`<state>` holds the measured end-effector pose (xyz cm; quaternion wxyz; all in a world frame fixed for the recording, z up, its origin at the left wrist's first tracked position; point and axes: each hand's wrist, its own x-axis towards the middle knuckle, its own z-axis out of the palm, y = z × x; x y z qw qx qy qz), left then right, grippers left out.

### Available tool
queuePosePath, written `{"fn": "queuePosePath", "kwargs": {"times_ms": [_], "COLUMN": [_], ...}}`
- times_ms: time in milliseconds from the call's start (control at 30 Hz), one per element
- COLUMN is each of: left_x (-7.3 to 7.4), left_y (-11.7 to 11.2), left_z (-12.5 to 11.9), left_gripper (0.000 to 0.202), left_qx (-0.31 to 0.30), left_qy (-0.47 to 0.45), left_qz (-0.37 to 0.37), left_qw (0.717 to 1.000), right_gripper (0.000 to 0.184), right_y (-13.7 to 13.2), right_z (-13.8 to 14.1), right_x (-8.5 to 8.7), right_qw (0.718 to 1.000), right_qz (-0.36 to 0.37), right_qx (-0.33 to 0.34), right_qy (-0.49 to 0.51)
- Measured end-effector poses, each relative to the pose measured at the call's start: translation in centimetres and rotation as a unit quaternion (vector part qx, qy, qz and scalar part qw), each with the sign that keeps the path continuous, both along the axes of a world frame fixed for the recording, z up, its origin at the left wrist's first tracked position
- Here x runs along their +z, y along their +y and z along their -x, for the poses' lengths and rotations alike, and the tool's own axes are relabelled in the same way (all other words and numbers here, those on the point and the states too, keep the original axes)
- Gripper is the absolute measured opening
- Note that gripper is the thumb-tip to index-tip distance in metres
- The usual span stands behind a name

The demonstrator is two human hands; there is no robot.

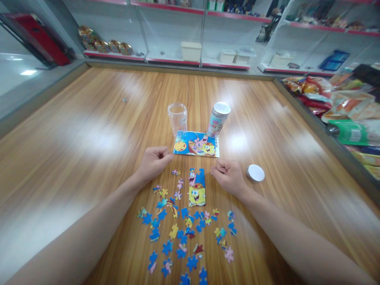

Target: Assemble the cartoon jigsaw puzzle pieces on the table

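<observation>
Jar (177, 118) and can (219, 118) are standing in the way at the card's (194, 144) far edge, a gap running between them. Left hand (156, 161) and right hand (228, 174) are flanking the strip (197, 192); loose pieces (167, 247) are cluttering nearside. Lid (255, 173) is obstructing outboard right. Table (74, 130) is lying open outboard left.

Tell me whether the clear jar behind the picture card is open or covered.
Open: the clear jar shows a bare round rim with nothing across it.
</observation>
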<state>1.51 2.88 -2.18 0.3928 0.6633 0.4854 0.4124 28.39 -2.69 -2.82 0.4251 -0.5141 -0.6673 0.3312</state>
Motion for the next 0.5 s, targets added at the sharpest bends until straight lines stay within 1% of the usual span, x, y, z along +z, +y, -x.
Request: {"fn": "queuePosePath", "kwargs": {"times_ms": [500], "left_x": [0.38], "left_y": [-0.2], "left_z": [-0.16], "left_gripper": [0.039], "left_qx": [-0.012], "left_qy": [0.024], "left_qz": [0.001], "left_qw": [1.0], "right_gripper": [0.041], "right_y": [0.01], "right_z": [-0.04], "right_x": [0.09], "right_qw": [1.0], "right_qz": [-0.004], "right_qx": [0.0], "right_qy": [-0.01]}}
